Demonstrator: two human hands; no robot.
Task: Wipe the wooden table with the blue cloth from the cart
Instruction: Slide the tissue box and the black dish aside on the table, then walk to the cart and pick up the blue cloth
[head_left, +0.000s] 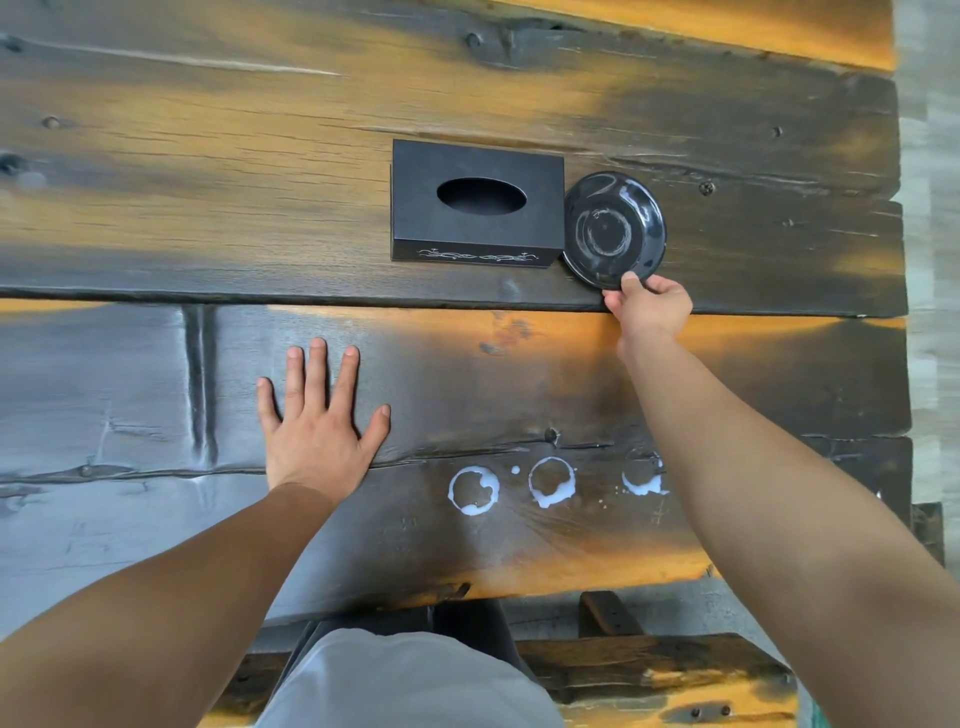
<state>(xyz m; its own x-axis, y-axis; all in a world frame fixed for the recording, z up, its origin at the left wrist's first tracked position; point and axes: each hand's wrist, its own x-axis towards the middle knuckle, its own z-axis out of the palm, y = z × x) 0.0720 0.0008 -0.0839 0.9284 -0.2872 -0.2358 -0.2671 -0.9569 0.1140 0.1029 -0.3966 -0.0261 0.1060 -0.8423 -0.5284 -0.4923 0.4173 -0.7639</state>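
Grey-trousered lap below the table (156, 218). Beyond three milky rings (551, 480), left hand (317, 423) lies flat, fingers spread; right hand (649, 306) pinches a saucer (614, 230). Blue cloth unseen. Dragging the saucer could smear residue.

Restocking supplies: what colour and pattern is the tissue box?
Matte black tissue box, with a thin white scrollwork line along its near side; seen in the head view.

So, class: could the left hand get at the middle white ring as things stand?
Probably yes. The left hand lies flat on the table, and bare wood runs from it to the middle ring; nothing stands between them.
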